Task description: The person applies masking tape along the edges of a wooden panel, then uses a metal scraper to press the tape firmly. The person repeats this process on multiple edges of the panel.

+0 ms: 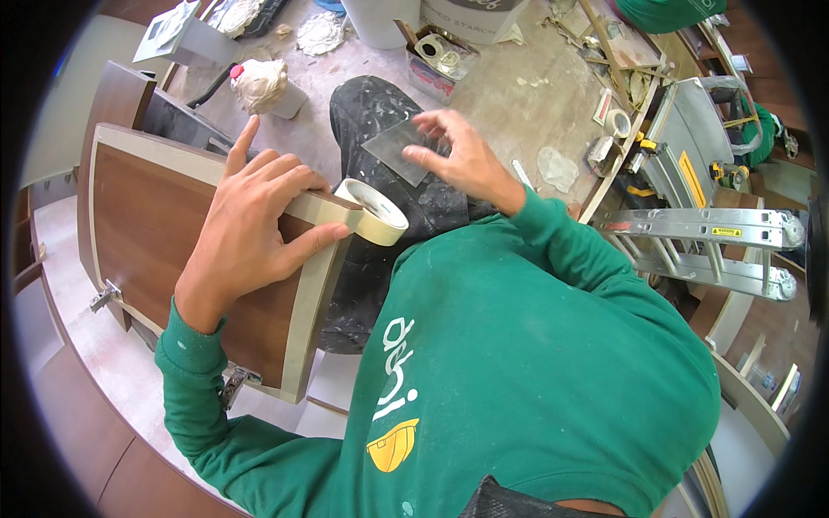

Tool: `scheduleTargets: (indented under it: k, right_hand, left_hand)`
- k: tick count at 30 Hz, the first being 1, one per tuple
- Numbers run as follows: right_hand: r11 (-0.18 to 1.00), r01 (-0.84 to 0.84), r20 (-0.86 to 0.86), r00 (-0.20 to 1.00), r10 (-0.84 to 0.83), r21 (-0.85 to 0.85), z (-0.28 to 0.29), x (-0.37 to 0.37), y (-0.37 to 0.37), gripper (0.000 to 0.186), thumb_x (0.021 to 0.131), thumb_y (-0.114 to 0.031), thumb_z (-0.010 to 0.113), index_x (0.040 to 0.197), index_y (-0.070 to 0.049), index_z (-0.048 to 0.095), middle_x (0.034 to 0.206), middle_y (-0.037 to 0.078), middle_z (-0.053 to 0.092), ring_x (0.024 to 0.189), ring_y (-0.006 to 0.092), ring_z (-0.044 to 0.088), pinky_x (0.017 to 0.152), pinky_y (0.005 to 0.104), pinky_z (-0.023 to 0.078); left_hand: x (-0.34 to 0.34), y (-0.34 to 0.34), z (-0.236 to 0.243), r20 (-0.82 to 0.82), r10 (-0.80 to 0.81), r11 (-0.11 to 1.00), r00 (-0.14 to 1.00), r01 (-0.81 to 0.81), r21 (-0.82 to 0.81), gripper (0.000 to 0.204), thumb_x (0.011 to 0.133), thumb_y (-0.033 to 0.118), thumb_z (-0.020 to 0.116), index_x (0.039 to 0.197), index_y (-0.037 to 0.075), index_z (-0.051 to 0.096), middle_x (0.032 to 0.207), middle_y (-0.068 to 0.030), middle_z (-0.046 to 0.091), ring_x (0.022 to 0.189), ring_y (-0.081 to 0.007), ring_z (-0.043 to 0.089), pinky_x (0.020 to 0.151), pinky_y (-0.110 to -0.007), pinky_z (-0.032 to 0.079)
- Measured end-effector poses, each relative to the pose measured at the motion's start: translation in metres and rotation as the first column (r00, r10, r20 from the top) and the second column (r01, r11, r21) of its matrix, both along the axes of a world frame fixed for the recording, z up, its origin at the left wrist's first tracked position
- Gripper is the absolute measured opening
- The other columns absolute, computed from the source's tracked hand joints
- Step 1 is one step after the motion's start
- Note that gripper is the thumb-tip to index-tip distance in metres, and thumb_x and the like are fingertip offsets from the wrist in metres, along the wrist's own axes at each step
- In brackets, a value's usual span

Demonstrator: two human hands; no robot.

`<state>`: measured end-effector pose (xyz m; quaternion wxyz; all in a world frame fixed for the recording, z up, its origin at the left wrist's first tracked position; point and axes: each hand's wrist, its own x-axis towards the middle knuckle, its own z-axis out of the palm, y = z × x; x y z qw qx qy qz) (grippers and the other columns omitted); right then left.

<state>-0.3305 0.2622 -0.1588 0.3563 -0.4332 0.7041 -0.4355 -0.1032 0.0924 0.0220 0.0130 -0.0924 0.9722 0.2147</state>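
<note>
My left hand is over the corner of a brown cabinet door, which has masking tape along its edges. Its index finger points away, the other fingers bend at the door's upper edge, and the thumb presses near the tape at the corner. A roll of cream masking tape sits against that corner, close to the thumb. In my right hand, between thumb and fingers, is a thin, square, dark grey sheet, held above my dusty black trouser leg. I cannot tell what the sheet is made of.
Two metal hinges, one at the far corner, stick out from the door. A white cup with a crumpled cloth, a box of supplies and a bucket stand ahead. An aluminium ladder lies right.
</note>
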Motion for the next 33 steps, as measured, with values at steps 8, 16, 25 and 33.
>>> scheduleTargets:
  k: [8,16,25,33]
  right_hand:
    - [0.997,0.029,-0.119,0.993,-0.021,0.066,-0.093,-0.031,-0.012,0.053,0.085,-0.037,0.088,0.119,0.0,0.07,0.112,0.015,0.07,0.103,0.0264,0.065,0.092,0.0393,0.053]
    - [0.886,-0.366,-0.146,0.93,0.337,-0.285,0.085,-0.067,-0.041,0.025,0.095,-0.021,0.08,0.106,0.0,0.075,0.093,0.005,0.074,0.084,0.0127,0.065,0.075,0.0314,0.053]
    - [0.577,-0.73,-0.413,0.683,0.602,-0.367,0.235,-0.049,-0.074,0.03,0.098,-0.026,0.077,0.122,-0.007,0.072,0.106,0.006,0.071,0.093,0.0144,0.066,0.083,0.0299,0.053]
    - [0.856,-0.285,0.29,0.855,0.43,-0.431,0.112,-0.014,-0.058,0.032,0.101,-0.026,0.073,0.122,-0.002,0.07,0.108,0.004,0.072,0.098,0.0128,0.067,0.09,0.029,0.054]
  left_hand:
    - [0.007,-0.002,0.007,0.055,0.034,0.999,0.998,-0.035,0.023,0.042,0.086,0.042,0.079,0.104,0.004,0.075,0.097,-0.0111,0.072,0.099,-0.0323,0.068,0.131,-0.058,0.021]
    - [0.003,-0.006,0.035,-0.142,0.289,0.947,0.947,-0.261,0.185,0.049,0.099,0.034,0.071,0.137,0.004,0.065,0.124,-0.0117,0.073,0.12,-0.0226,0.066,0.107,-0.038,0.044]
    - [-0.024,0.028,0.072,-0.065,0.383,0.833,0.922,-0.313,0.456,0.055,0.091,0.019,0.085,0.137,-0.004,0.064,0.119,-0.0097,0.075,0.112,-0.0146,0.068,0.095,-0.031,0.054]
    - [0.035,0.015,0.041,0.139,0.709,0.414,0.691,-0.568,0.712,0.048,0.091,0.014,0.084,0.131,-0.004,0.065,0.103,-0.0039,0.075,0.087,-0.009,0.071,0.077,-0.024,0.058]
